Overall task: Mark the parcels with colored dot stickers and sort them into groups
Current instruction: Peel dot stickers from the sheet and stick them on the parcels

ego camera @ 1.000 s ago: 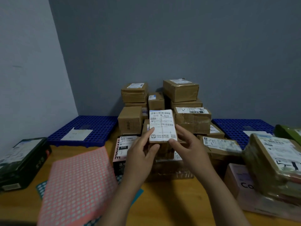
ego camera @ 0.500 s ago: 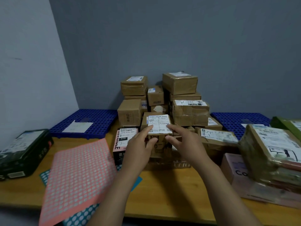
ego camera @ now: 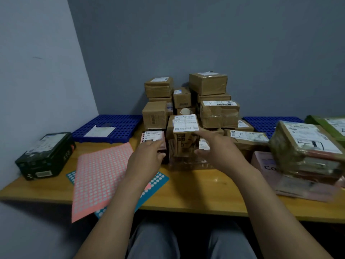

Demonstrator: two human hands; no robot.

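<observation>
Hands spread, gripping nothing: left hand [ego camera: 147, 157] and right hand [ego camera: 218, 149] flank brown cardboard parcel with white label [ego camera: 184, 124], perched on stack [ego camera: 180, 148] just beyond them. Pink dot-sticker sheet [ego camera: 100, 174] by left wrist, likely staged for marking.

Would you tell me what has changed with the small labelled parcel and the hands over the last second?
The small parcel, held up in both hands a second ago, was lowered onto the front of the pile of boxes. The left hand and right hand have let go and drawn back, open. The pink sticker sheet, the pile and the blue trays stayed put.
</observation>
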